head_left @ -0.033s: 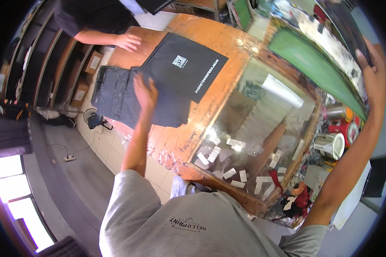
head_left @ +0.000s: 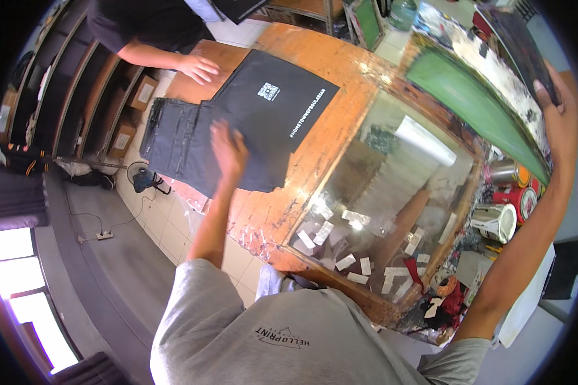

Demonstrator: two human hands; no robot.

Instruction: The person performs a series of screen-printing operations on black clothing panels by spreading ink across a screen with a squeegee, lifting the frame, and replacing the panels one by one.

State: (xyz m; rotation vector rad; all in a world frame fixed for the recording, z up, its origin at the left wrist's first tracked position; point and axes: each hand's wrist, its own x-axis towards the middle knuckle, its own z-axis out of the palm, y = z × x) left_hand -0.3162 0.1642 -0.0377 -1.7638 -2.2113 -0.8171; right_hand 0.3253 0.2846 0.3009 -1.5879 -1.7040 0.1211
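Observation:
My left hand (head_left: 228, 153), slightly blurred, is over the black fabric (head_left: 257, 128) with its fingers apart. I cannot tell whether it touches the cloth. White print, a square code and a line of lettering, marks the fabric's far right part; its left part has folds or seams. At the far right, my right hand (head_left: 557, 96) is closed around the near end of a long dark bar (head_left: 517, 42). Beside that bar stands a tilted, paint-smeared screen frame with a green mesh (head_left: 478, 106).
Wooden table (head_left: 347, 58) under the fabric, with a glass panel (head_left: 392, 192) holding scattered white pieces and a white roll (head_left: 426, 140). Paint cans (head_left: 494, 220) crowd its right side. Across the table is a co-worker's hand (head_left: 198, 67). Shelves (head_left: 77, 90) and a small fan (head_left: 141, 178) stand left.
My left hand has shifted a little right and nearer to me over the fabric. The co-worker's hand has moved slightly. My right hand keeps its grip on the dark bar.

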